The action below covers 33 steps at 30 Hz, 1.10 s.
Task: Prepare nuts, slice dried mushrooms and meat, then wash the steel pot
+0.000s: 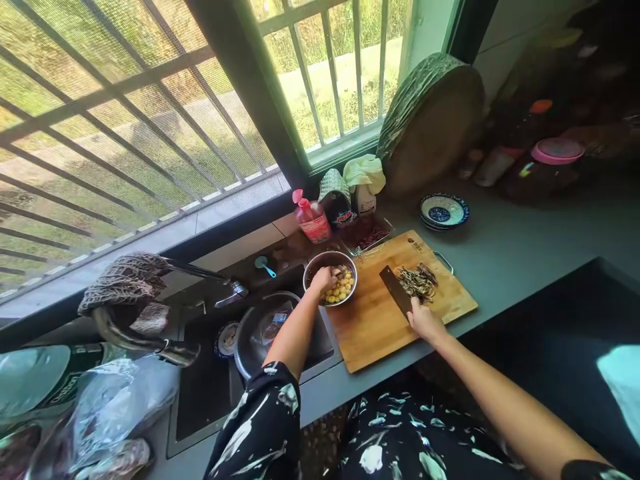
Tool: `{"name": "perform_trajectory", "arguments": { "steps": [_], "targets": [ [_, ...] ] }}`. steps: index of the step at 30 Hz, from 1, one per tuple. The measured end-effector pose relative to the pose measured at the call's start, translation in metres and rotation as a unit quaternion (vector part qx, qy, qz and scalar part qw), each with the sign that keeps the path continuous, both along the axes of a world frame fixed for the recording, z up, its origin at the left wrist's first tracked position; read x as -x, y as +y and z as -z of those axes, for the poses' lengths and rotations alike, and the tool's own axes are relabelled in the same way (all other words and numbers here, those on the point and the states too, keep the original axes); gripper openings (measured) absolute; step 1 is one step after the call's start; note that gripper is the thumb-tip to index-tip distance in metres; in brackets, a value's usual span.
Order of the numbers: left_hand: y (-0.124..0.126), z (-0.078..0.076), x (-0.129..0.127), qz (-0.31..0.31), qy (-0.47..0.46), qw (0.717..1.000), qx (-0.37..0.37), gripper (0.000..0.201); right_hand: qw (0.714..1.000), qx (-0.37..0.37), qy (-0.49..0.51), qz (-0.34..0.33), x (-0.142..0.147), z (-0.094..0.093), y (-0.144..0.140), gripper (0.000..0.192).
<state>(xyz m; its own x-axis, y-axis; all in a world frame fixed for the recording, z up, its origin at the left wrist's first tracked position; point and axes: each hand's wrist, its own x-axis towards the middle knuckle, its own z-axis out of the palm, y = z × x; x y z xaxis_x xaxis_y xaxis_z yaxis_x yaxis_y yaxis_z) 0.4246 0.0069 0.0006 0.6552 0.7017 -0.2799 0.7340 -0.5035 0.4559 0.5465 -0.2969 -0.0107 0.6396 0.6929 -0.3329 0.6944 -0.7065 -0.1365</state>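
A bamboo cutting board lies on the grey counter beside the sink. My right hand grips the handle of a dark cleaver whose blade rests on the board next to a pile of chopped dark strips. My left hand reaches into a small metal bowl of yellow round pieces at the board's left corner; whether its fingers pinch any pieces is not visible.
A sink with a steel pot and a faucet lies to the left. A pink bottle, a tray of red chillies, a patterned dish and a round chopping block stand behind. Plastic bags lie at left.
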Motion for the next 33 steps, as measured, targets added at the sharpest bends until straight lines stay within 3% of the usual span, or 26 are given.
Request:
{"name": "perform_trajectory", "arguments": {
  "steps": [5, 8, 11, 15, 18, 22, 25, 28, 30, 33],
  "targets": [
    [0.008, -0.017, 0.018, -0.032, -0.038, 0.999, 0.021, 0.026, 1.0, -0.01, -0.006, -0.006, 0.004, -0.001, -0.001, 0.023],
    [0.007, -0.025, 0.027, -0.083, -0.102, 0.991, 0.017, 0.03, 1.0, -0.01, -0.001, -0.018, 0.01, -0.003, 0.0, 0.021],
    [0.004, -0.033, 0.034, -0.138, -0.199, 0.97, 0.024, 0.031, 0.999, -0.027, 0.001, -0.036, 0.02, -0.005, 0.003, 0.019],
    [-0.001, -0.042, 0.036, -0.146, -0.293, 0.943, 0.054, 0.032, 0.998, -0.035, 0.008, -0.051, 0.031, -0.007, 0.004, 0.017],
    [-0.01, -0.043, 0.035, -0.145, -0.357, 0.923, 0.016, 0.029, 0.998, -0.03, 0.015, -0.052, 0.033, -0.008, 0.001, 0.018],
    [-0.03, -0.033, 0.033, -0.099, -0.287, 0.951, -0.058, 0.013, 0.999, -0.032, 0.01, -0.039, 0.031, -0.006, -0.004, 0.019],
    [-0.039, -0.026, 0.033, -0.067, -0.232, 0.961, -0.137, 0.012, 0.998, -0.042, 0.013, -0.046, 0.032, -0.004, -0.006, 0.019],
    [-0.039, -0.029, 0.035, -0.056, -0.196, 0.966, -0.159, 0.013, 0.998, -0.044, 0.019, -0.042, 0.034, -0.006, -0.006, 0.02],
    [-0.038, -0.038, 0.037, -0.076, -0.211, 0.96, -0.165, 0.014, 0.998, -0.043, 0.024, -0.043, 0.036, -0.008, -0.004, 0.021],
    [-0.046, -0.056, 0.037, -0.174, -0.273, 0.929, -0.179, 0.025, 0.997, -0.048, 0.026, -0.054, 0.035, -0.01, -0.001, 0.02]
  ]
}}
